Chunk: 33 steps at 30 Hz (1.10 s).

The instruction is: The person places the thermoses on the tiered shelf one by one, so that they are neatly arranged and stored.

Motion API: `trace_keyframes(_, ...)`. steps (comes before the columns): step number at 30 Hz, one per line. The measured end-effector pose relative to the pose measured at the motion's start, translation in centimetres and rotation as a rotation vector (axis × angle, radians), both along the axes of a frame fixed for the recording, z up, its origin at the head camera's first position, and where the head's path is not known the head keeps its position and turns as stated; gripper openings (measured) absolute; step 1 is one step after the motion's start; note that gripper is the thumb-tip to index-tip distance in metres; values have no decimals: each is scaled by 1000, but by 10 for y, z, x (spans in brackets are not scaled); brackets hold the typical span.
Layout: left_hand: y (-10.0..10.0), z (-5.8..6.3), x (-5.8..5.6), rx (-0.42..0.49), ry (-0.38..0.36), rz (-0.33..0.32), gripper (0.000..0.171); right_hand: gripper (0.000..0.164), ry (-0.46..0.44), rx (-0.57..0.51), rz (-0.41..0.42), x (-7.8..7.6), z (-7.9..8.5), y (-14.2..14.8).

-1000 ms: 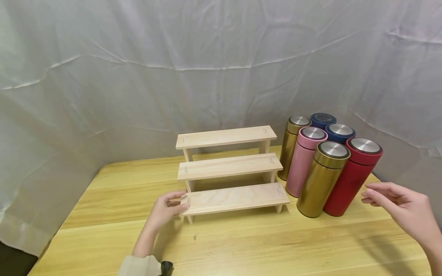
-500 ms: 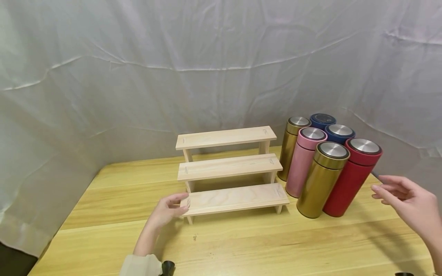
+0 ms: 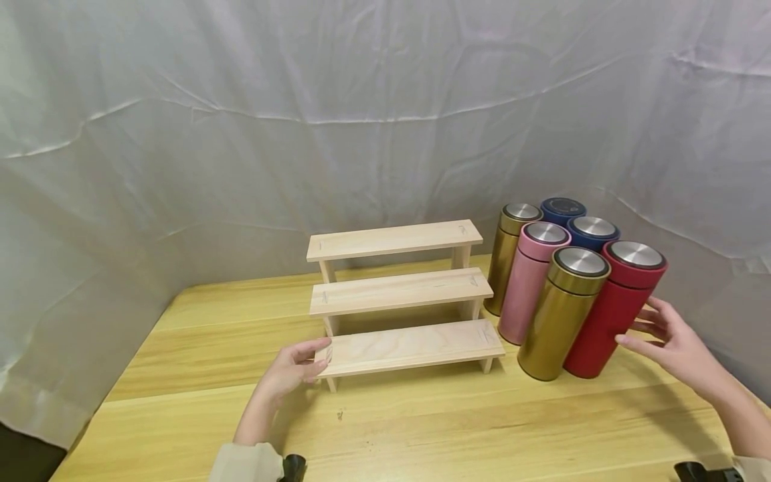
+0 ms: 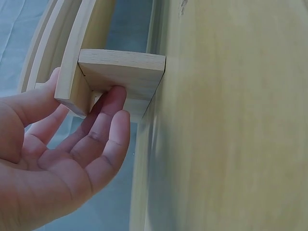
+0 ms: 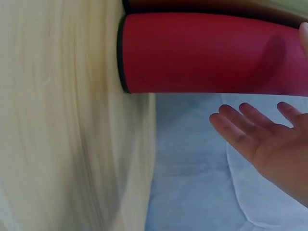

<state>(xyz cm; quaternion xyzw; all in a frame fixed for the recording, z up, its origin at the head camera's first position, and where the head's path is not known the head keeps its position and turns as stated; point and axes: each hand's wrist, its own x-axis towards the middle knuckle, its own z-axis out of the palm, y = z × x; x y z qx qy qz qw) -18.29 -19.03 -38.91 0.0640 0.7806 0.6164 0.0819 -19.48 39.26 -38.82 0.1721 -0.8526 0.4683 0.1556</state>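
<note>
A three-step wooden display stand (image 3: 409, 347) stands mid-table in the head view. My left hand (image 3: 289, 368) holds the left end of its lowest board (image 4: 72, 91); in the left wrist view the thumb is on one side of the board and the fingers curl beneath it, by the leg. On the right, a red thermos bottle (image 3: 617, 314) stands upright. Beside it is my right hand (image 3: 677, 345), thumb and fingers spread with nothing between them. The right wrist view shows the fingertips apart from the red thermos (image 5: 207, 53).
Left of the red thermos stand a gold thermos (image 3: 557, 328), a pink thermos (image 3: 530, 288) and another gold one (image 3: 502, 268) behind. Two blue thermoses (image 3: 563, 207) are at the back. A grey cloth (image 3: 385, 161) hangs behind the wooden table (image 3: 421, 422).
My right hand drew slightly away to the right, then moved left to the red thermos with its fingers spreading. My left hand stays at the stand, which has not moved.
</note>
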Motion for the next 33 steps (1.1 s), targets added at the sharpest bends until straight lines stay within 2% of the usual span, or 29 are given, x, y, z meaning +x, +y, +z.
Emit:
trace_keyframes(2,0,0,0,0,-2,-1,43,75,-17,-8,35,7,12,-16)
trace_keyframes(6,0,-1,0,4,-6,5,43,73,-22,-23,81,6,18,-28)
trace_keyframes(7,0,-1,-1,5,-8,7,43,73,-29,5,62,7,20,-32)
trace_keyframes(13,0,-2,-1,3,-2,-4,43,70,-32,-25,110,1,18,-35)
trace_keyframes(22,-1,-1,-1,1,-14,-10,43,61,-55,-1,43,-1,18,-34)
trace_keyframes(29,-1,0,-1,5,-20,1,42,55,-74,41,-92,4,20,-33)
trace_keyframes(33,-1,0,-1,5,-13,-6,42,56,-84,38,-129,8,20,-33)
